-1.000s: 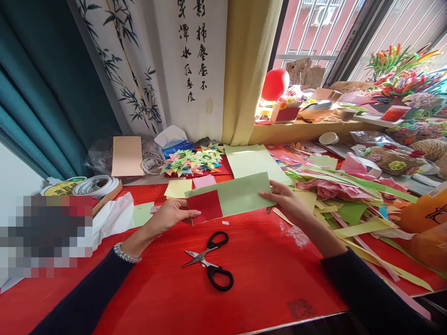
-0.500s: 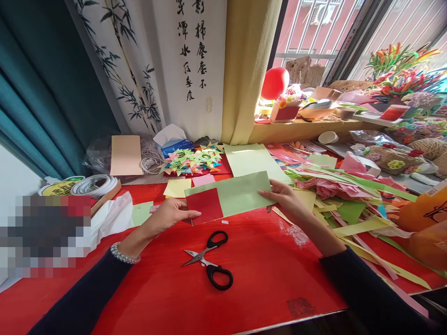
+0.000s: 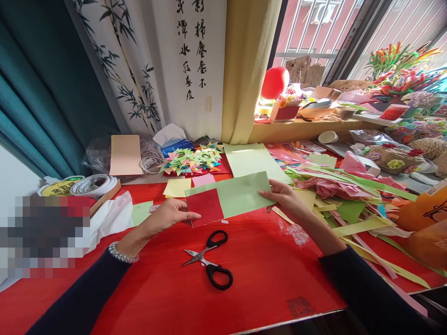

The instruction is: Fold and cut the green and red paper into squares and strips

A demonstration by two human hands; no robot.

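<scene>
A green paper strip [image 3: 244, 195] is lying across the centre of the frame, raised over the bench [image 3: 258, 279], with a red paper square [image 3: 205, 207] overlapping its left end. The left hand [image 3: 167, 216] is pinching both papers at that end, thumb on the red face; the right hand [image 3: 284, 197] is pinching the strip's right end. The two papers are being held together, their lower edges running nearly in line. As a judgement, any shift of this hold is calling for a firm left pinch, since the square is seemingly lying loose.

Below, black-handled scissors [image 3: 199, 256] are resting with blades parted, tips pointing left. Behind the strip, yellow paper [image 3: 177, 188], pink paper [image 3: 203, 180] and a pale green sheet [image 3: 247, 158] are lying on the red surface, near a heap of small folded pieces [image 3: 195, 159]. Paper scraps [image 3: 349, 181] are spreading over the right of the frame; white rolls [image 3: 94, 186] are sitting at the left.

Beyond, a calligraphy scroll [image 3: 213, 28] is hanging between a teal curtain [image 3: 31, 93] and a yellow curtain [image 3: 244, 70]. At the upper right, a barred window [image 3: 314, 42] is lighting a red balloon [image 3: 275, 83].
</scene>
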